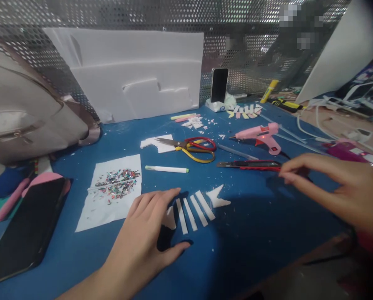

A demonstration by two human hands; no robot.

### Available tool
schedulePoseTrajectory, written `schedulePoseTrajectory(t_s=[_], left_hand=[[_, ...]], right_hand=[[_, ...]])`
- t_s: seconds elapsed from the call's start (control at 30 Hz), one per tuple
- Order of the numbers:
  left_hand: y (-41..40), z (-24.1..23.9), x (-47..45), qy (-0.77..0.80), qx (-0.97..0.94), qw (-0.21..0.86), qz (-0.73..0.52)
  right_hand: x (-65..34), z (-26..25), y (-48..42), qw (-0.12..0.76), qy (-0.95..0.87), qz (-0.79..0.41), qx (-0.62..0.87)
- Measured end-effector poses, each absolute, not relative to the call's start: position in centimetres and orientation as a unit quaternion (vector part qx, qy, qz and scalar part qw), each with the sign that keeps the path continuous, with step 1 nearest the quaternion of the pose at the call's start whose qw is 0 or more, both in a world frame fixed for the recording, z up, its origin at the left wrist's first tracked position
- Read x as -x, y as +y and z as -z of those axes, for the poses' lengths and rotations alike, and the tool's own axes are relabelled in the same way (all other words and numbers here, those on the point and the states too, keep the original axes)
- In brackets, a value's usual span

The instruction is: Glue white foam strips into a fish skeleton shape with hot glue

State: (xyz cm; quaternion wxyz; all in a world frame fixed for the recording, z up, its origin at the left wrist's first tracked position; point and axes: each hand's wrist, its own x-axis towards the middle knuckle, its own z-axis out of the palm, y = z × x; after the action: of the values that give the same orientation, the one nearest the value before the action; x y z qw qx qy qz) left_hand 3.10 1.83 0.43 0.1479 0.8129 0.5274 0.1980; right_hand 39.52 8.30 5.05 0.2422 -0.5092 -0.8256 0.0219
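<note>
My left hand [145,229] is open, its thumb and fingers spread around the left end of a row of cut white foam pieces. Several narrow white strips [189,213] lie side by side there, with a notched, tail-shaped white piece [217,196] at the right end. A rounded white piece [170,218] is partly hidden by my fingers. Over on the right, my right hand [336,187] has thumb and forefinger pinched at the handle end of a red and black utility knife [249,165], which lies along the table.
Red and yellow handled scissors [195,149] rest on a white scrap. A pink glue gun [261,135], a pale green marker [167,169], glitter on a paper sheet [89,212] and a dark phone [27,229] surround the work. White foam sheets [136,50] lean behind.
</note>
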Motion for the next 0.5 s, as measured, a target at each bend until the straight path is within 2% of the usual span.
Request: schedulePoseTrajectory(t_s=[0.1, 0.17, 0.27, 0.5], left_hand=[[2.1, -0.2, -3.3, 0.520, -0.820, 0.134, -0.196], [2.0, 0.0, -3.1, 0.513, -0.827, 0.121, -0.195], [1.6, -0.1, -2.4, 0.481, -0.849, 0.067, -0.208], [0.5, 0.0, -1.4, 0.427, -0.871, -0.105, -0.219]], right_hand=[[-34.3, -5.4, 8.2, 0.207, -0.916, -0.085, 0.333], [-31.3, -4.7, 8.5, 0.217, -0.934, -0.119, 0.256], [-28.0, -2.7, 9.0, 0.220, -0.957, -0.096, 0.161], [-25.2, 0.3, 9.6, 0.221, -0.956, -0.080, 0.177]])
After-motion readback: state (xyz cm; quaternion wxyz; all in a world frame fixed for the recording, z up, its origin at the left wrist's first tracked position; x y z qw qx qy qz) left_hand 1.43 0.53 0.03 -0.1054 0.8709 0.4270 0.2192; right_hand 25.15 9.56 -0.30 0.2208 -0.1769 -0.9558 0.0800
